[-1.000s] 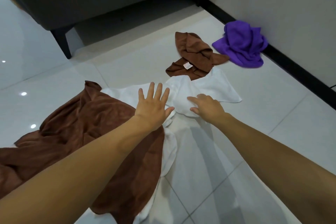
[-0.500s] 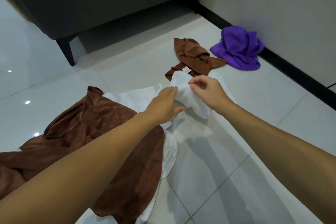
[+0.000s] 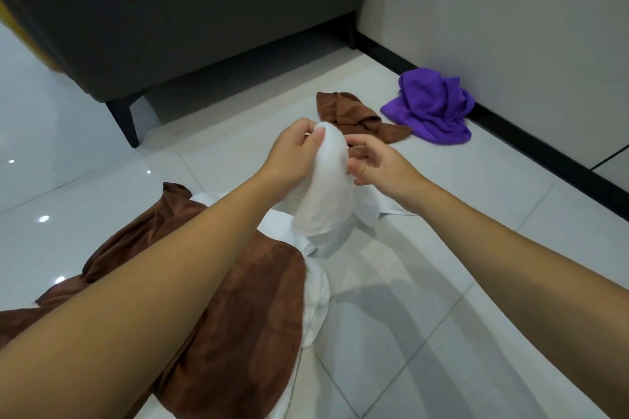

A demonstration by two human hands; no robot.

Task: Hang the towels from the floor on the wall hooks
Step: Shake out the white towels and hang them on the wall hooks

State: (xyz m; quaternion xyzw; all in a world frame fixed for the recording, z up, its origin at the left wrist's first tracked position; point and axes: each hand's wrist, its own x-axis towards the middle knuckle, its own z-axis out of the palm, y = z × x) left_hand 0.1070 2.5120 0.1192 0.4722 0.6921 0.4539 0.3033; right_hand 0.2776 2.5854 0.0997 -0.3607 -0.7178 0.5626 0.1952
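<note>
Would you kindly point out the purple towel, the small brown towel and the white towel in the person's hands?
purple towel [image 3: 430,105], head view, middle of the crumpled heap.
small brown towel [image 3: 343,109], head view, its upper fold.
white towel [image 3: 326,187], head view, the raised bunched part.

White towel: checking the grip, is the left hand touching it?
Touching. The head view shows the left hand gripping the white towel at its top.

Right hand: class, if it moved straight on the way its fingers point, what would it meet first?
The white towel, bunched up in the grip of the left hand. The right hand points leftward at it, fingertips at or almost at the cloth; depth leaves actual contact unclear.
</note>
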